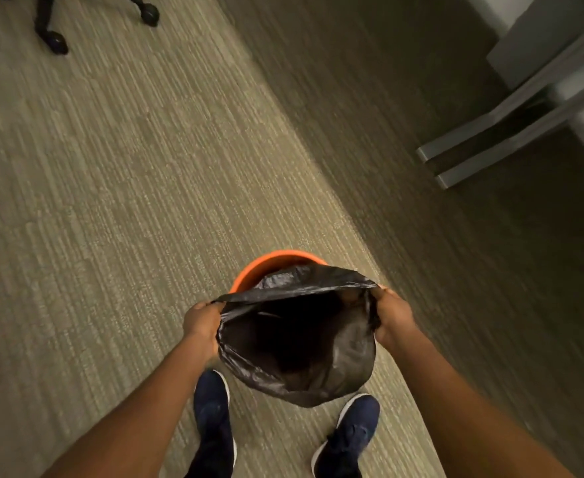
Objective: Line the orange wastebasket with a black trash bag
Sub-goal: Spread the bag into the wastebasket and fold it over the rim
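The orange wastebasket (256, 269) stands on the carpet right in front of me; only the far arc of its rim shows. A black trash bag (304, 367) is spread open over it, its mouth wide and dark inside. My left hand (202, 327) pinches the bag's left edge, and my right hand (392, 319) grips the right edge. The bag covers most of the basket and hangs down on the near side. The far edge of the bag lies loosely across the basket opening.
My two dark blue shoes (214, 415) stand on the carpet just behind the basket. Black office chair casters (56, 41) are at the far left. Grey metal furniture feet (483, 150) reach onto the floor at the right.
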Demonstrator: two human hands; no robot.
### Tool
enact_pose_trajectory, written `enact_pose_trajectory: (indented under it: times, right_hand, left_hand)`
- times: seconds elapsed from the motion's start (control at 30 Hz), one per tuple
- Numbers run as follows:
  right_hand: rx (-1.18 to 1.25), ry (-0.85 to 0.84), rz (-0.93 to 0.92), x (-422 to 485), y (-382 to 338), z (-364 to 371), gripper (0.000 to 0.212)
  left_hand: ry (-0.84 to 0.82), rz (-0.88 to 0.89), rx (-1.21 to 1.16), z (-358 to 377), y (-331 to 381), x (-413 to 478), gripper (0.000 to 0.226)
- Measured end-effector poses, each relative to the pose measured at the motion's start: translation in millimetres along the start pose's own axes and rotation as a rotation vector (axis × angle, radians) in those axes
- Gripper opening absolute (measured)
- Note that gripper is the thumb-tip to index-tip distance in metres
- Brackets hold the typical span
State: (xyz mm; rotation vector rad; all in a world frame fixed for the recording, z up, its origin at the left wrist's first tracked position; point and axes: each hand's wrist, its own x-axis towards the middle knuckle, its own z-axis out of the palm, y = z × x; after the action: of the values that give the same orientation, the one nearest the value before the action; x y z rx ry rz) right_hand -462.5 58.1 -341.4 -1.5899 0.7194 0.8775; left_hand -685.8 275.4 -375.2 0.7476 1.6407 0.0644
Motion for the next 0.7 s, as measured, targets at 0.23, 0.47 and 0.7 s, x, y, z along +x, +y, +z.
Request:
enact_pose_trajectory:
  times: [0.23, 0.47, 0.7]
  right_hand:
    - [-0.177, 0.100, 0.012, 65.5, 16.3, 25.1, 0.017]
    - [-0.476, 0.184, -0.204, 114.4, 8.4, 51.6, 0.043]
    - [-0.765, 0.222, -0.212, 163.2, 3.4, 77.5, 0.056]
  left_hand:
    - [0.073, -0.008, 0.103, 14.6, 9.5, 42.5, 0.031]
    - [0.070, 0.014, 0.121, 30.3, 25.0, 100.9, 0.046]
    - [-0.046, -0.089, 0.134, 57.0, 31.6, 151.0, 0.036]
